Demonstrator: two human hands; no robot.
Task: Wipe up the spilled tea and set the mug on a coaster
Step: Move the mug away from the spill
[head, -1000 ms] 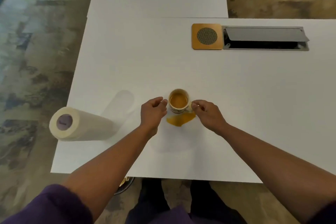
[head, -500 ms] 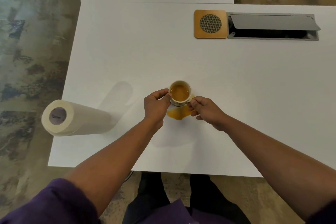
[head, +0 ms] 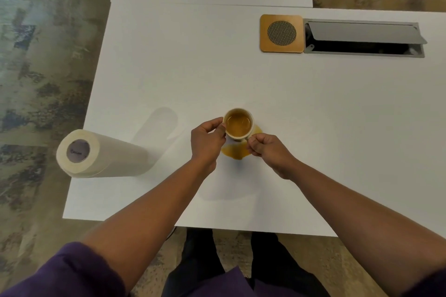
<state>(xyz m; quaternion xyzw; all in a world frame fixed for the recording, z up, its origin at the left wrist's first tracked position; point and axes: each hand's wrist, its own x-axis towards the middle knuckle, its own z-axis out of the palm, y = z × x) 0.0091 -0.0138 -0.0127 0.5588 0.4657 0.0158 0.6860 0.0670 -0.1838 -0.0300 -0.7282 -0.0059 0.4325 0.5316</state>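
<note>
Both hands hold the mug (head: 238,126), left hand (head: 207,142) steadying its side, right hand (head: 265,149) seemingly pinching the handle, to clear the spilled tea (head: 235,152) for wiping.

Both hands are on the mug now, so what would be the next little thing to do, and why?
Probably lift the mug straight up and carry it toward the coaster. The left hand grips its side and the right hand pinches by its handle, the mug is nearly full, and the tea puddle lies under and beside it, so moving it level frees the spill for wiping.
</note>
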